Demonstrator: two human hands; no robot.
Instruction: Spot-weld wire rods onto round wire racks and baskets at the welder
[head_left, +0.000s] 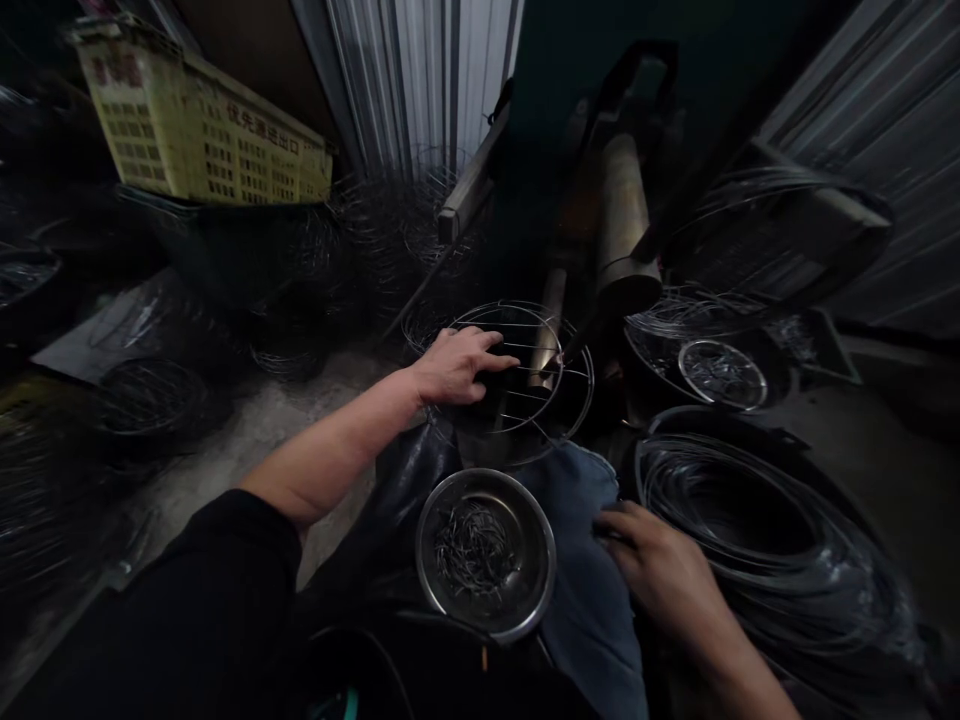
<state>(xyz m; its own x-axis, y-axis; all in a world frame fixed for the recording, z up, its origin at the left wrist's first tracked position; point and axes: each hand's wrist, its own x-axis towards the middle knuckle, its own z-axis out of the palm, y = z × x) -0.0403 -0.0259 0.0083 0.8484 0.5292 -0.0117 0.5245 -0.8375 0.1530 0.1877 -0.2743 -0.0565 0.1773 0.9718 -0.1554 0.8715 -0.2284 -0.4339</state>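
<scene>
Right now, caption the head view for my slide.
Left hand at a round wire frame, right hand beside a steel bowl of short metal pieces.

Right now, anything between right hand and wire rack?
Yes: in this view the denim lies between the right hand and the rack. Nothing else visible does; the bowl sits left of that line.

Yellow crate [199, 130] ahead on your left: lettering [262, 127] on long side [247, 170] reads "优先源进出口"; reddish marks [118, 68] on short end [135, 140] illegible.

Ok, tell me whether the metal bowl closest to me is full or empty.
Partly full: thin metal pieces lie in the bowl, with bare inner wall showing around them.
</scene>
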